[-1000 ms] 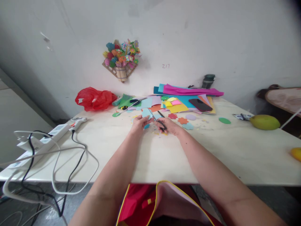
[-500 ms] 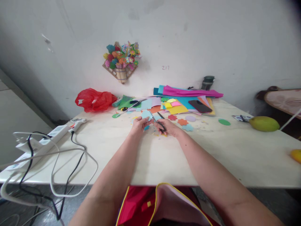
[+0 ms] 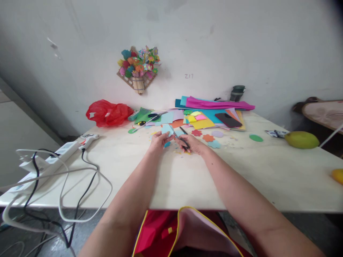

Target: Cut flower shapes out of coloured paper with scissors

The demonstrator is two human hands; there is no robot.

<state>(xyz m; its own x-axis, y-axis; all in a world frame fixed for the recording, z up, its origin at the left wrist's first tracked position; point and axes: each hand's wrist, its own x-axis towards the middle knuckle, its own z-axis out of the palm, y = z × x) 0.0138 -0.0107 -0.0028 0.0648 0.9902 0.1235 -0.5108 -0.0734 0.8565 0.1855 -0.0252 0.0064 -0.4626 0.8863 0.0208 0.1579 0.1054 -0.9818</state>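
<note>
My left hand (image 3: 158,141) pinches a light blue paper piece (image 3: 166,129) over the middle of the table. Close on its right, my right hand (image 3: 193,144) is closed round the handles of dark scissors (image 3: 184,142), whose blades point up and left at the paper's edge. Small scraps lie under and around both hands. Just right of the scissors are a red paper flower (image 3: 197,132), an orange one (image 3: 208,137), a light blue one (image 3: 214,144) and a lilac round piece (image 3: 217,134).
Coloured sheets (image 3: 203,124), a dark phone (image 3: 228,120) and a second pair of scissors (image 3: 154,116) lie behind my hands. A red plastic bag (image 3: 108,113) is back left, a power strip (image 3: 57,157) with looping cables at left. A yellow-green fruit (image 3: 302,139) sits at right.
</note>
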